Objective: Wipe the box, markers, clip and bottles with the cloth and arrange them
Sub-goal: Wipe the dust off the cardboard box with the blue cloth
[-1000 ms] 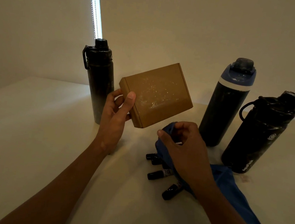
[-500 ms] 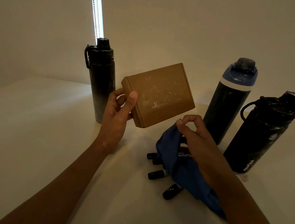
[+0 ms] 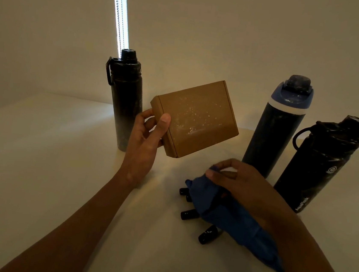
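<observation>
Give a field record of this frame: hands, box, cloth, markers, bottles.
left hand: grips box by its left end, tilted, above the table
box surface: brown cardboard, white specks on top face
right hand: pinches blue cloth, which partly hides the markers
markers: four dark ends show, on table
bottles: upright; left black bottle, blue-lidded bottle, right black bottle
clip: not visible

The bare left forearm (image 3: 79, 218) rises from the lower left edge to the left hand (image 3: 144, 140), which is held up above the table, thumb pressed flat on the near face of the cardboard box (image 3: 198, 120) and fingers curled behind its left end. The bare right forearm (image 3: 308, 251) comes in from the lower right. The right hand (image 3: 242, 183) is lower, back upward, thumb and forefinger pinching a fold of the blue cloth (image 3: 231, 220).
</observation>
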`<state>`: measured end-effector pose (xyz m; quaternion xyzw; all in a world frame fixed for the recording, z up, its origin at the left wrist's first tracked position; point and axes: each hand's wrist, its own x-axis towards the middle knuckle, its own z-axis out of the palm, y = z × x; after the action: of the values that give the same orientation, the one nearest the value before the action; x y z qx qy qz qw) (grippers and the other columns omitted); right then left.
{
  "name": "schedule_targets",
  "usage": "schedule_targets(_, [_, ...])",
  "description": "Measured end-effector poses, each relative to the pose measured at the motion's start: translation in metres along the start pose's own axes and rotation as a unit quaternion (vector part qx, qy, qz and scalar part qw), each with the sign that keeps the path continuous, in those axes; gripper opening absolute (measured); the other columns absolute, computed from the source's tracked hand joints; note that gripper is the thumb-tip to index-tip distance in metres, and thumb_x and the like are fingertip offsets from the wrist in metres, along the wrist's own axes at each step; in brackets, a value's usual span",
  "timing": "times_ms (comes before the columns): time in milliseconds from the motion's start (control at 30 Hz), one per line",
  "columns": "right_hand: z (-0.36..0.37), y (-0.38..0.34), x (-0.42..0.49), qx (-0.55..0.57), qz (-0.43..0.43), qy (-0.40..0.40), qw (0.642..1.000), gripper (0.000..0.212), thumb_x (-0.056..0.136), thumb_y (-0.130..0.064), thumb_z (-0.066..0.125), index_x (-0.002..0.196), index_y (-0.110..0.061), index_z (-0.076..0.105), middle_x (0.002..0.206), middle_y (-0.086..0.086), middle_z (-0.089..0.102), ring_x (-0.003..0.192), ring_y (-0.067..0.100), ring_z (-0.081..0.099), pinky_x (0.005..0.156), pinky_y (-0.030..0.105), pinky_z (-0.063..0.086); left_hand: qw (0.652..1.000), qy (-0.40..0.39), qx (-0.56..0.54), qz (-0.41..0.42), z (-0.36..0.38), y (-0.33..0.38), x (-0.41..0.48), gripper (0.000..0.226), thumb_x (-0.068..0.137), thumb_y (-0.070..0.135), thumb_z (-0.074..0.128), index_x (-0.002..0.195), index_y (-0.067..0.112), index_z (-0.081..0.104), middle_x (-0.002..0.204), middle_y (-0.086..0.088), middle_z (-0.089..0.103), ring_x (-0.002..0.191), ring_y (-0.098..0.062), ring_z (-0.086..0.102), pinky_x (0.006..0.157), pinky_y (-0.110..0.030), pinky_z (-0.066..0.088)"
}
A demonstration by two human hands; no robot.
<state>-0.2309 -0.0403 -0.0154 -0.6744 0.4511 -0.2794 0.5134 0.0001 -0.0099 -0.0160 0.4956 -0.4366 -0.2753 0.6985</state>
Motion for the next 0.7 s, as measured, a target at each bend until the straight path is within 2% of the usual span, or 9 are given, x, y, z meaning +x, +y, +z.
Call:
schedule_targets(100, [0.010, -0.010, -0.003, 0.038, -0.114, 0.094, 0.988, 0.035, 0.097, -0.023, 0.067, 0.128, -0.024, 0.050, 0.089, -0.004, 0.077, 0.087, 0.007, 0.074, 0.075, 0.022, 0.061, 1.000, -0.003, 0.002, -0.001, 0.000, 0.000, 0.000, 0.066, 0.091, 0.052, 0.060, 0.148, 0.022, 0.045, 0.141, 0.004, 0.063, 0.121, -0.012, 0.067, 0.103, -0.045, 0.057])
schedule_targets(200, [0.017, -0.013, -0.005, 0.021, -0.219, 0.287, 0.932, 0.038, 0.098, -0.023, 0.066, 0.129, -0.025, 0.043, 0.087, -0.017, 0.072, 0.090, 0.000, 0.070, 0.074, 0.014, 0.056, 1.000, 0.002, 0.002, -0.003, 0.000, 0.000, 0.000, 0.068, 0.090, 0.053, 0.061, 0.149, 0.024, 0.044, 0.140, 0.006, 0.062, 0.119, -0.008, 0.068, 0.103, -0.042, 0.057])
schedule_targets(267, [0.023, -0.008, -0.003, -0.037, -0.251, 0.342, 0.905, 0.042, 0.099, -0.030, 0.064, 0.133, -0.030, 0.039, 0.110, -0.021, 0.065, 0.105, 0.007, 0.068, 0.081, 0.016, 0.057, 1.000, 0.005, 0.003, -0.006, 0.000, -0.001, 0.001, 0.069, 0.089, 0.053, 0.061, 0.149, 0.024, 0.044, 0.141, 0.004, 0.062, 0.120, -0.010, 0.068, 0.104, -0.043, 0.057])
schedule_targets(300, [0.028, -0.005, -0.002, -0.062, -0.251, 0.338, 0.905, 0.044, 0.100, -0.035, 0.062, 0.137, -0.033, 0.038, 0.124, -0.017, 0.059, 0.117, 0.013, 0.064, 0.087, 0.018, 0.055, 1.000, 0.004, 0.003, -0.007, 0.001, -0.001, 0.000, 0.068, 0.090, 0.053, 0.061, 0.149, 0.024, 0.045, 0.141, 0.004, 0.062, 0.120, -0.010, 0.068, 0.104, -0.043, 0.057])
schedule_targets(367, [0.039, 0.004, 0.000, -0.130, -0.257, 0.306, 0.907, 0.054, 0.101, -0.041, 0.057, 0.148, -0.039, 0.031, 0.152, -0.011, 0.042, 0.139, 0.018, 0.047, 0.106, 0.033, 0.047, 1.000, 0.003, 0.002, -0.008, 0.002, -0.002, -0.001, 0.064, 0.093, 0.052, 0.061, 0.149, 0.025, 0.045, 0.140, 0.005, 0.062, 0.120, -0.008, 0.067, 0.103, -0.042, 0.058])
schedule_targets(433, [0.048, 0.007, 0.000, -0.242, -0.296, 0.309, 0.871, 0.062, 0.103, -0.036, 0.055, 0.156, -0.035, 0.024, 0.166, -0.005, 0.023, 0.150, 0.012, 0.027, 0.118, 0.040, 0.027, 1.000, 0.008, -0.001, -0.006, 0.001, -0.001, -0.001, 0.058, 0.097, 0.048, 0.061, 0.148, 0.025, 0.046, 0.139, 0.006, 0.063, 0.118, -0.006, 0.067, 0.101, -0.041, 0.059])
schedule_targets(467, [0.052, 0.007, -0.001, -0.287, -0.313, 0.314, 0.849, 0.065, 0.103, -0.032, 0.056, 0.158, -0.032, 0.022, 0.168, -0.002, 0.017, 0.153, 0.011, 0.020, 0.119, 0.043, 0.023, 1.000, 0.015, -0.006, -0.007, 0.000, -0.001, 0.000, 0.055, 0.099, 0.045, 0.062, 0.148, 0.025, 0.047, 0.138, 0.007, 0.063, 0.118, -0.006, 0.067, 0.101, -0.042, 0.059])
schedule_targets(533, [0.060, 0.006, -0.004, -0.330, -0.334, 0.308, 0.827, 0.070, 0.103, -0.028, 0.058, 0.161, -0.027, 0.019, 0.169, 0.000, 0.009, 0.156, 0.015, 0.013, 0.119, 0.052, 0.024, 0.999, 0.032, -0.018, -0.013, -0.001, -0.001, 0.001, 0.051, 0.101, 0.042, 0.062, 0.147, 0.024, 0.048, 0.138, 0.006, 0.065, 0.120, -0.009, 0.067, 0.101, -0.046, 0.059])
schedule_targets(700, [0.064, 0.011, 0.006, -0.377, -0.383, 0.231, 0.811, 0.068, 0.109, -0.032, 0.043, 0.165, -0.021, 0.006, 0.171, -0.003, 0.006, 0.159, 0.019, 0.006, 0.120, 0.061, 0.024, 0.998, 0.047, -0.038, -0.025, -0.002, -0.002, 0.004, 0.053, 0.100, 0.046, 0.063, 0.147, 0.024, 0.050, 0.139, 0.004, 0.065, 0.124, -0.018, 0.067, 0.102, -0.053, 0.057])
